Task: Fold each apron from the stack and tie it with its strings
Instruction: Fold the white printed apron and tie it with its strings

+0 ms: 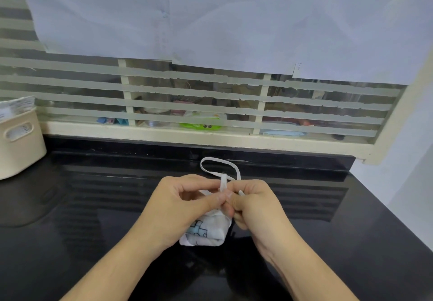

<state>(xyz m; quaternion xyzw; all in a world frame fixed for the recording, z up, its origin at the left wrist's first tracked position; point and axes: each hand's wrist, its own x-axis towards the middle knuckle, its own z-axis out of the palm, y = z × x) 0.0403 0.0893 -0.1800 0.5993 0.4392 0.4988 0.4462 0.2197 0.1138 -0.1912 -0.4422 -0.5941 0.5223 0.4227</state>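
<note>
A small folded white apron (207, 230) with a pale blue print lies as a tight bundle on the black counter (93, 207), partly hidden under my hands. Its white string (220, 165) loops away from me on the counter and comes back between my fingers. My left hand (180, 204) pinches the string just above the bundle. My right hand (255, 204) meets it fingertip to fingertip and pinches the same string, with a short string end poking out beside its index finger.
A cream plastic basket (21, 141) holding folded white items stands at the counter's far left. Behind the counter runs a cream sill (210, 140) under a striped glass panel, with paper sheets (234, 19) taped above. The counter's right edge slants past my right forearm.
</note>
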